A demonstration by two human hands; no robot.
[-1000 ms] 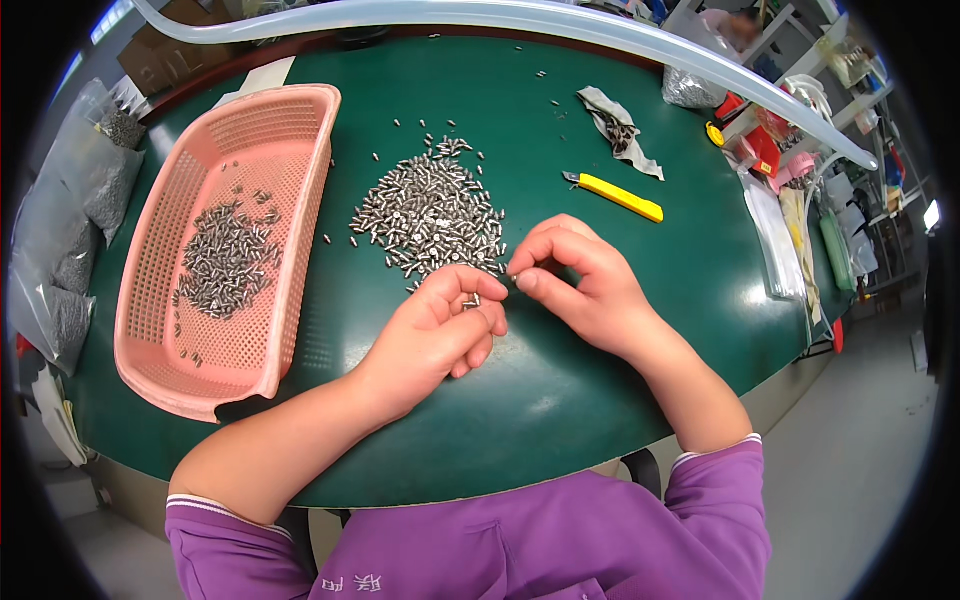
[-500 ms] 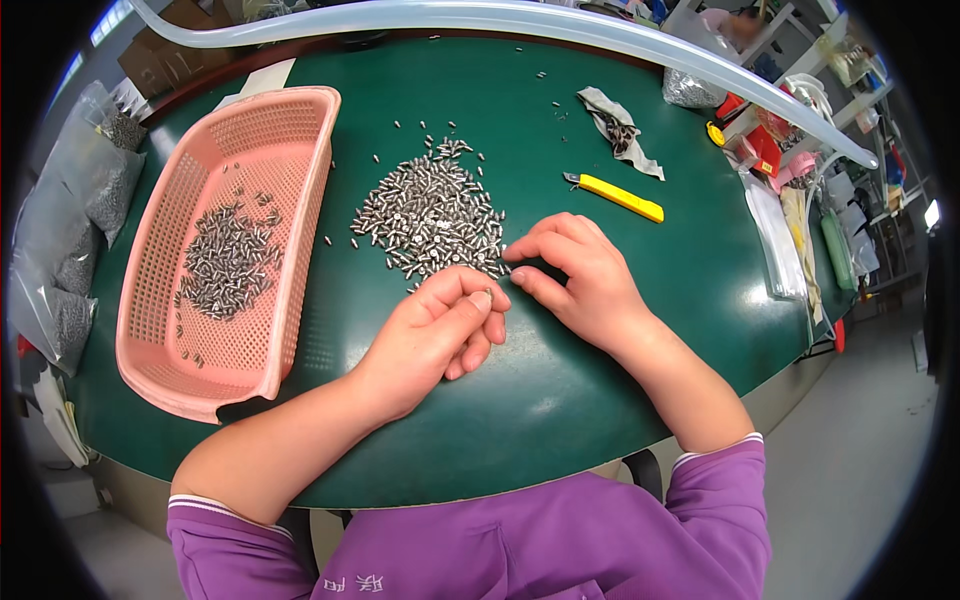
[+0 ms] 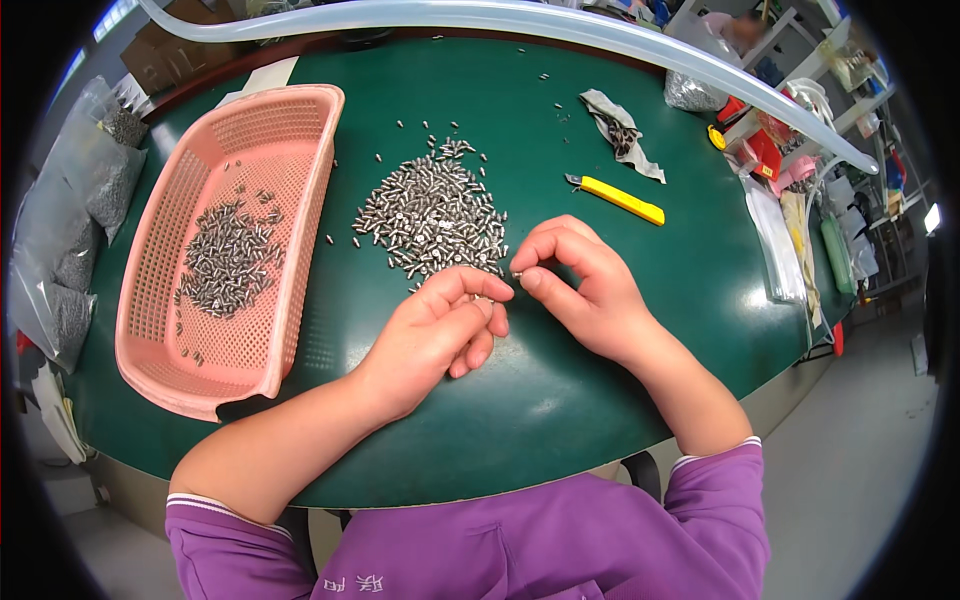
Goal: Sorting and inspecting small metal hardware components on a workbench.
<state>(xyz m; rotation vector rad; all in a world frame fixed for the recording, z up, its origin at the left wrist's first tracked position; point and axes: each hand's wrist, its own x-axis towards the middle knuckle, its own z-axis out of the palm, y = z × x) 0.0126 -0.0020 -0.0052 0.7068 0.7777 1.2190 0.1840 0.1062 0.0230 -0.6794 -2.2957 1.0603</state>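
Observation:
A heap of small, shiny metal pins (image 3: 435, 215) lies on the green table, just beyond both hands. My left hand (image 3: 430, 335) is closed in front of the heap, thumb against curled fingers, with a bit of a small metal pin showing at the thumb tip. To its right, my right hand (image 3: 585, 285) pinches another small metal pin (image 3: 517, 275) between thumb and forefinger. The fingertips of the two hands are close together. A pink plastic basket (image 3: 145, 290) stands left of the heap, with many similar pins piled on its bottom.
A yellow utility knife (image 3: 621, 200) and a crumpled grey cloth (image 3: 622, 135) lie right of the heap. Clear bags of metal parts (image 3: 75, 260) line the left edge. A translucent tube (image 3: 520, 17) arches across the far side. Plastic bags (image 3: 770, 240) lie at the right edge.
My right hand has drawn back slightly from the heap's edge, and a small metal pin now shows in its pinch. My left hand has hardly moved.

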